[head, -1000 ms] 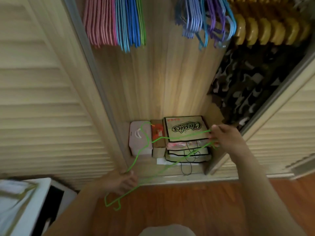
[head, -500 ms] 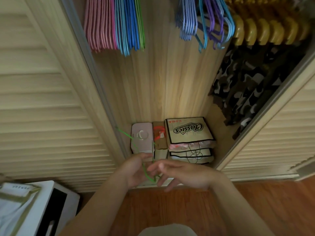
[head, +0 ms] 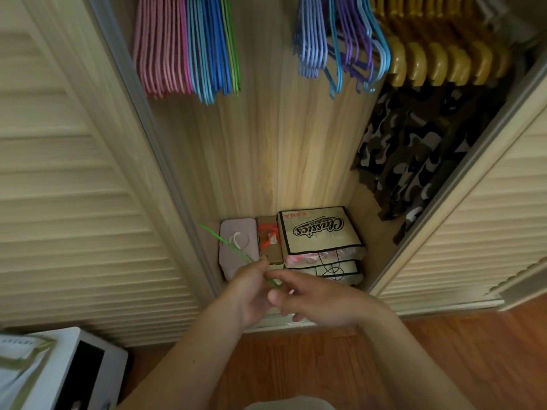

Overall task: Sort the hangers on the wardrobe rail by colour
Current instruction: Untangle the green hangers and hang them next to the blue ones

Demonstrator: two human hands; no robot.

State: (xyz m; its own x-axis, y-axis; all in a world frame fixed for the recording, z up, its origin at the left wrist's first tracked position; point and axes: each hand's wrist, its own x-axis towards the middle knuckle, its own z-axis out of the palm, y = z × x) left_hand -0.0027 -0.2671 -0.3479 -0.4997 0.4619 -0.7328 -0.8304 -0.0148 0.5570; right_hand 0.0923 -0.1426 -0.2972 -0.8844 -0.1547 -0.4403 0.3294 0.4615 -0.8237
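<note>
Two hands, one green hanger

One thin green hanger [head: 236, 249] is held low down, in front of the open wardrobe. It is pinched in the curled fingers of the left hand [head: 251, 288]. The right hand [head: 313, 300] is just beside the left one, with its fingers spread out near the lower end of the green wire. Whether the wire is really held by the right hand cannot be told, because that part is hidden and blurry.

Only a short piece of the hanger can be seen. It sticks out from the left hand, up and to the left, like a slanted line, toward the edge of the slatted door [head: 88, 202]. The rest of it is hidden by the hands.

High above the hands, hangers are hung in bunches. On the left side, pink hangers [head: 159, 51] come first, then blue hangers [head: 207, 51], and then a few green hangers [head: 232, 45] at the right edge of that bunch. Far up and a little to the left of the grip is where the green ones are, so the held hanger probably belongs there. It would have to be lifted a long way up. The left hand is on the nearer side for that.

More to the right, a mixed bunch of purple and blue hangers [head: 340, 48] is seen, and then yellow hangers [head: 438, 63]. On the wardrobe floor, a printed bag [head: 319, 232] and a pink box [head: 236, 250] are kept.
</note>
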